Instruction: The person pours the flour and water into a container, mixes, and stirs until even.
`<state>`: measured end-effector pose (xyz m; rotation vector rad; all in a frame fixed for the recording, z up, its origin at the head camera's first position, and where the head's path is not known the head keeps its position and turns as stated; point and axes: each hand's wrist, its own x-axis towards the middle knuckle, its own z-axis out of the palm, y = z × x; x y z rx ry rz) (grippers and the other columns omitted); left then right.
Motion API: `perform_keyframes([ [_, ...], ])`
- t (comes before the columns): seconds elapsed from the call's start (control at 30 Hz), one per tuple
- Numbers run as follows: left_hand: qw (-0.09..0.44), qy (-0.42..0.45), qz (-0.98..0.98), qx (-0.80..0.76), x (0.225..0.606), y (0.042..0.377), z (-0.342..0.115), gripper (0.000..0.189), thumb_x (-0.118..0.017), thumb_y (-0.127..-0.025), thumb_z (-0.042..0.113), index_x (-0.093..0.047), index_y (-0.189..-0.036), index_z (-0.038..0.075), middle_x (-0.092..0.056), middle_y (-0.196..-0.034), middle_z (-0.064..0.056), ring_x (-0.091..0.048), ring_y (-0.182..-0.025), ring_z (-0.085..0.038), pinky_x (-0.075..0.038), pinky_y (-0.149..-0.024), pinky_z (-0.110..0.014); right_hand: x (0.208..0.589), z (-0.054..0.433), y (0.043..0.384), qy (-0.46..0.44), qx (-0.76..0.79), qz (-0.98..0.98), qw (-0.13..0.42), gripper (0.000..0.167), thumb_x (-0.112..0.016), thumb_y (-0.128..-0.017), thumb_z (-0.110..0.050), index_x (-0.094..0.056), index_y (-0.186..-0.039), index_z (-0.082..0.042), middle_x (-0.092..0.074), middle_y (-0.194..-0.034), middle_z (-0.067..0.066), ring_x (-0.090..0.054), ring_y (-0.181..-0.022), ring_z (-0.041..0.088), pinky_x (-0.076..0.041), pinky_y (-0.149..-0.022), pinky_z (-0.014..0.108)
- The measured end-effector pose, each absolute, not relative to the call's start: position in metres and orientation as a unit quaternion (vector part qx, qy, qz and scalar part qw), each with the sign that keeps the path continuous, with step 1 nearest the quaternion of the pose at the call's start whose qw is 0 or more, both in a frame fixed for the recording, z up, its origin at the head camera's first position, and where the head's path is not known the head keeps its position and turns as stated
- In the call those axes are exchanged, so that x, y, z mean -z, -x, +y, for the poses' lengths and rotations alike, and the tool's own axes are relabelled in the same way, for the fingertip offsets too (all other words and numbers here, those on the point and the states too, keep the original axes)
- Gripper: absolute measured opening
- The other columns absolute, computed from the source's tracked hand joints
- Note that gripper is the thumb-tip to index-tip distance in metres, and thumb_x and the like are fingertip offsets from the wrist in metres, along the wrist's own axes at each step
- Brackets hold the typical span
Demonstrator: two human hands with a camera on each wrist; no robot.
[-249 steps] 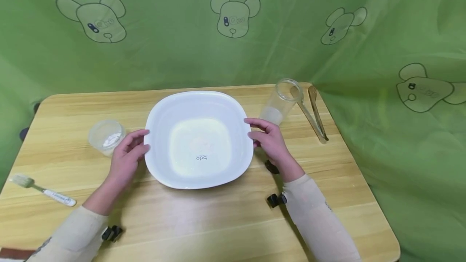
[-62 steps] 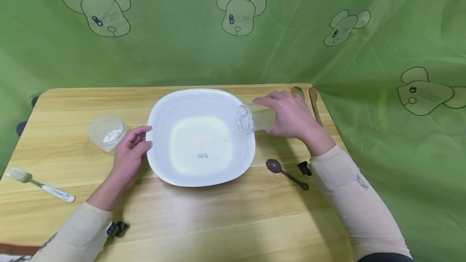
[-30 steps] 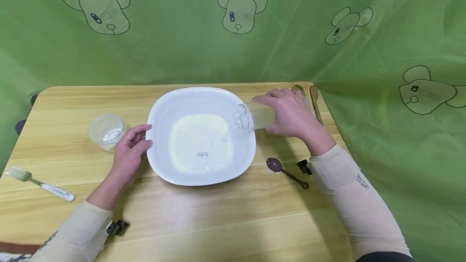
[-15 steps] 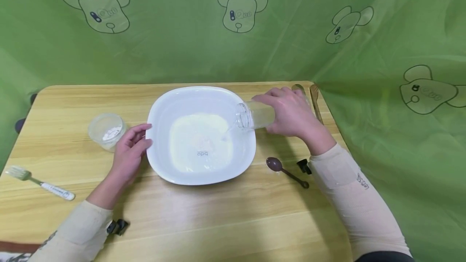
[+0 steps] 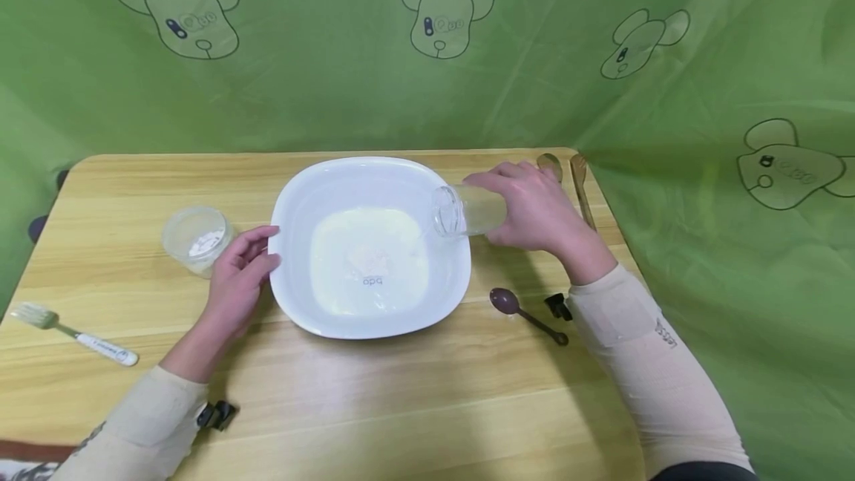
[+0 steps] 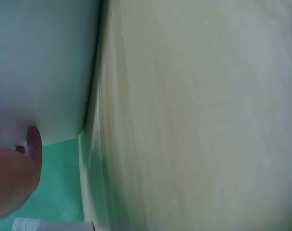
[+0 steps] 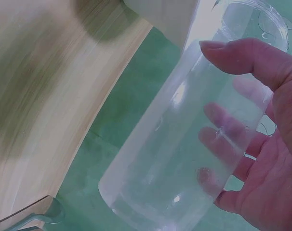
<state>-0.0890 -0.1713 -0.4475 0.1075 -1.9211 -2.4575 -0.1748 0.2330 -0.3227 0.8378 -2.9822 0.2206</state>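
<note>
A white basin [image 5: 287, 303] with a shallow layer of clear liquid stands mid-table. My left hand [image 5: 235, 273] holds its left rim, fingers at the edge; in the left wrist view the thumb [image 6: 34, 142] presses against the outer wall. With my right hand [image 5: 537, 210] I grip a clear glass jar [image 5: 484, 210], tipped on its side with its mouth over the basin's right rim. The right wrist view shows the thumb on one side of the jar [image 7: 179, 130] and fingers behind the glass, with wet drops on the wall.
Left of the basin stands a clear tub [image 5: 194, 236] holding white pieces. A brush [image 5: 73, 332] with a white handle lies at the far left. Below my right hand lies a dark brown spoon [image 5: 528, 315]. Tongs [image 5: 582, 191] lie at the back right, partly behind that hand.
My right hand has let go of the basin's right rim, taken up the standing jar and tipped it over the basin. Liquid streamed from its mouth. The left hand stays on the rim.
</note>
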Motion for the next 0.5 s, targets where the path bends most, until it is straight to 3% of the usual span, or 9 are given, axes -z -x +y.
perform_keyframes([
  [0.27, 0.013, -0.033, -0.615, 0.787, 0.448, 0.089, -0.171, 0.039, -0.052, -0.093, -0.011, -0.057, -0.130, -0.002, -0.061, -0.127, -0.011, -0.062, -0.107, -0.019, -0.058, -0.082, -0.025, 0.326, 0.238, 0.174, -0.262, -0.104, -0.960, 0.012, 0.082, -0.086, -0.057, -0.021, -0.062, -0.135, -0.026, -0.062, -0.128, 0.008, -0.054, -0.116, 0.035, -0.040, -0.092, 0.064],
  [0.5, 0.014, -0.036, -0.616, 0.787, 0.448, 0.089, -0.170, 0.039, -0.052, -0.093, -0.011, -0.058, -0.130, -0.002, -0.061, -0.127, -0.010, -0.062, -0.107, -0.018, -0.058, -0.083, -0.025, 0.331, 0.246, 0.176, -0.265, -0.147, -0.953, 0.026, 0.083, -0.090, -0.058, -0.024, -0.062, -0.135, -0.021, -0.063, -0.125, 0.007, -0.056, -0.114, 0.031, -0.044, -0.093, 0.058],
])
